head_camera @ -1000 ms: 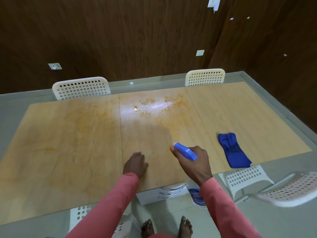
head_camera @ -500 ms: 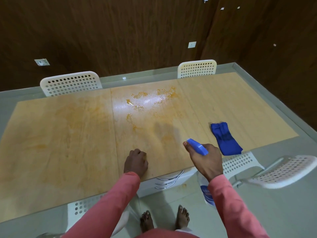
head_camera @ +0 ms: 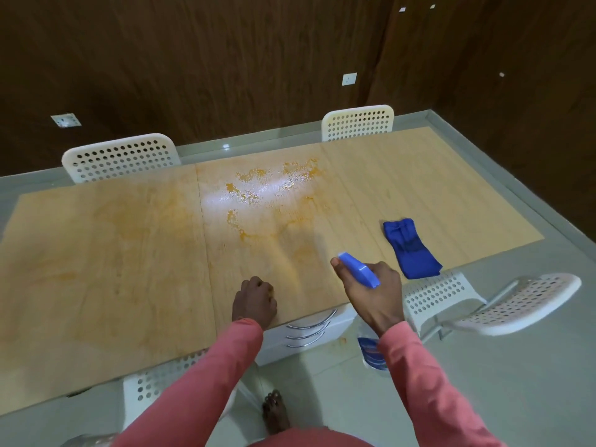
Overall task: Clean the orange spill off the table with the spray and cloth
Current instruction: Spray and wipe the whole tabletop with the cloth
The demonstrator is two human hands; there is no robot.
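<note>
An orange spill [head_camera: 274, 195] spreads over the middle of the light wooden table [head_camera: 113, 253], wet and shiny under a glare, with fainter orange smears to its left. My right hand [head_camera: 374, 291] grips a spray bottle with a blue head [head_camera: 358, 270]; the nozzle points toward the spill, and the bottle's body [head_camera: 371, 350] hangs below the table edge. With curled fingers, my left hand [head_camera: 254, 301] rests on the table near the front edge and holds nothing. A folded blue cloth [head_camera: 409, 246] lies on the table right of my right hand.
White perforated chairs stand at the far side [head_camera: 119, 158] [head_camera: 358, 122], and others at the near right [head_camera: 516, 304] and near left [head_camera: 145, 388]. A white drawer unit [head_camera: 309, 327] sits under the table. Dark wood walls enclose the room.
My right hand with the spray bottle has shifted right along the front edge. My left hand's fingers have curled in. The view has tilted slightly.
</note>
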